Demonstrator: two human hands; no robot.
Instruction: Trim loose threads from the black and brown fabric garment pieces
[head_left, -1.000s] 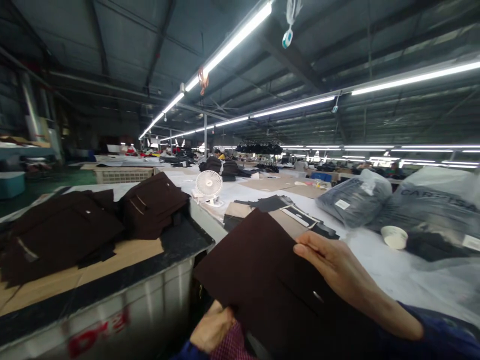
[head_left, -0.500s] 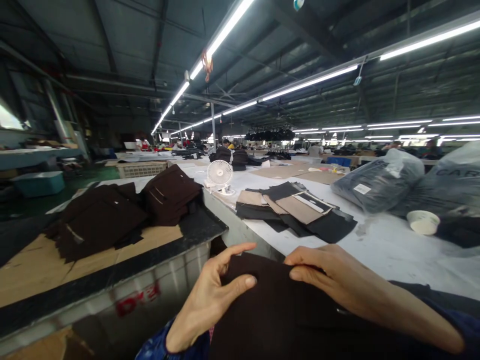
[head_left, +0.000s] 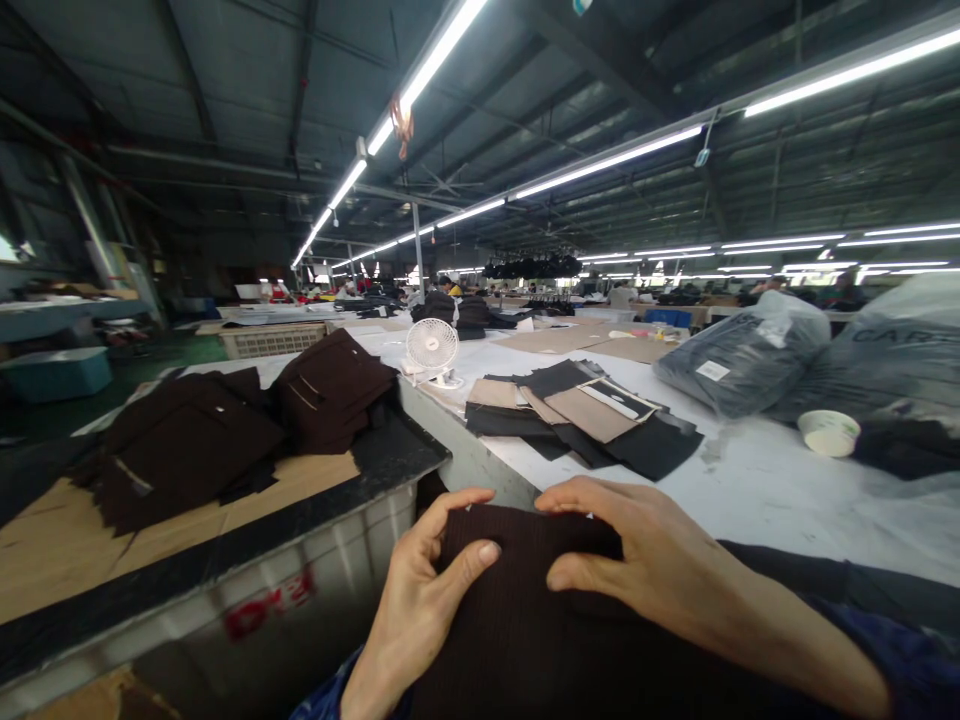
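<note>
A dark brown ribbed fabric piece (head_left: 517, 620) lies in front of me at the near edge of the white table (head_left: 757, 490). My left hand (head_left: 420, 600) pinches its upper left edge between thumb and forefinger. My right hand (head_left: 645, 560) lies on its top right part, fingers curled and pressing down on the cloth. Both hands are touching the same piece.
Stacks of dark brown cut pieces (head_left: 225, 420) rest on cardboard over a grey bin (head_left: 225, 590) at left. Black and tan pattern pieces (head_left: 585, 415), a small white fan (head_left: 431, 350), a white cup (head_left: 829, 432) and bagged dark goods (head_left: 750, 355) lie on the table.
A second ago the brown piece was held up high by my right hand; it has come down flat, and my left hand has risen to grip its upper edge.
</note>
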